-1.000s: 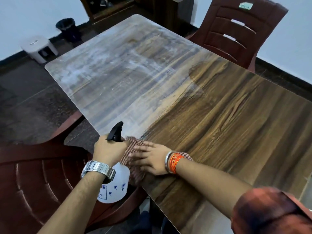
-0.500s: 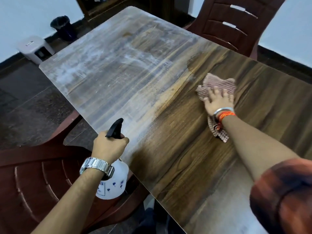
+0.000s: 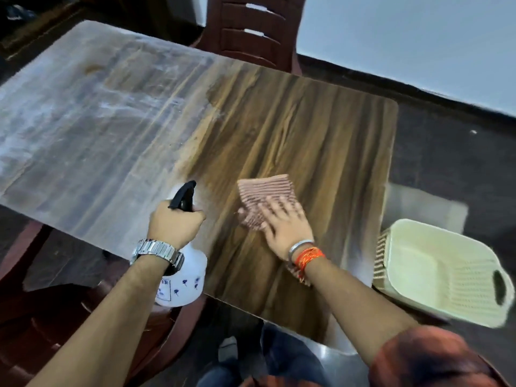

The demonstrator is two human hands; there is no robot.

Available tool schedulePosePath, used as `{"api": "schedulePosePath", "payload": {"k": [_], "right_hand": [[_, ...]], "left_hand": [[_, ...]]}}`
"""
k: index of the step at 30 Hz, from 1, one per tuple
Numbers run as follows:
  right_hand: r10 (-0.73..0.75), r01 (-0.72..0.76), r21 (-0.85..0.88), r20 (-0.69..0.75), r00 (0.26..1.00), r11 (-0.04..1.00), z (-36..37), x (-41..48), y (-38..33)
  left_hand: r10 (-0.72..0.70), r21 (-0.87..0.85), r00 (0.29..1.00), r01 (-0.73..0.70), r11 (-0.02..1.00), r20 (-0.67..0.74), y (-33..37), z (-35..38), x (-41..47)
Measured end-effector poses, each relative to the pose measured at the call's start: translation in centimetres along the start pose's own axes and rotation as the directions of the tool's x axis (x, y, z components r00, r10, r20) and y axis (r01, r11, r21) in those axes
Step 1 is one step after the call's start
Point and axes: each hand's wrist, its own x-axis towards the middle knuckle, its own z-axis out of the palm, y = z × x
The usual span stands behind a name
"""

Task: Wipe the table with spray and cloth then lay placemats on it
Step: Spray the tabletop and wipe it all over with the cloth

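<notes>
The wooden table [image 3: 321, 129] is dusty white on its left half and dark and clean on its right half. My right hand [image 3: 284, 224] presses flat on a pink striped cloth [image 3: 265, 194] on the clean part near the front edge. My left hand [image 3: 174, 222] grips the black trigger head of a white spray bottle [image 3: 183, 280], held over the table's front edge, just left of the cloth.
A cream plastic basket [image 3: 444, 272] sits off the table's right end, with a white stool [image 3: 424, 208] behind it. A dark red chair [image 3: 257, 32] stands at the far side. Another red chair [image 3: 55, 317] is at the near left.
My right hand has slid the cloth back from the far middle of the table toward the front edge. The view has swung right, bringing the basket into sight. The left hand keeps holding the bottle.
</notes>
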Motion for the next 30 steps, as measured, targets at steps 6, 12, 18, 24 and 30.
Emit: {"api": "schedulePosePath", "payload": {"k": [6, 12, 18, 24, 30], "right_hand": [[0.632, -0.624, 0.106, -0.083, 0.77, 0.774, 0.4, -9.0, 7.7], [0.514, -0.499, 0.132, -0.12, 0.849, 0.856, 3.3, -14.6, -4.3], [0.256, -0.252, 0.067, -0.068, 0.964, 0.965, 4.7, -15.7, -8.7], [0.282, -0.264, 0.152, -0.11, 0.953, 0.952, 5.0, -15.4, -8.1], [0.321, -0.261, 0.275, -0.2, 0.926, 0.925, 5.3, -15.5, -8.7]], "left_hand": [[0.069, 0.029, 0.995, -0.071, 0.997, 0.072, -1.4, 1.1, -1.8], [0.128, 0.069, 0.982, -0.138, 0.988, 0.136, -3.8, 0.0, -3.2], [0.165, 0.126, 0.979, -0.179, 0.976, 0.118, -5.3, -2.0, -5.1], [0.114, 0.063, 0.987, -0.122, 0.99, 0.116, -6.4, -5.7, -5.6], [0.095, 0.011, 0.995, -0.096, 0.995, 0.019, -8.3, -11.4, -5.9]]}}
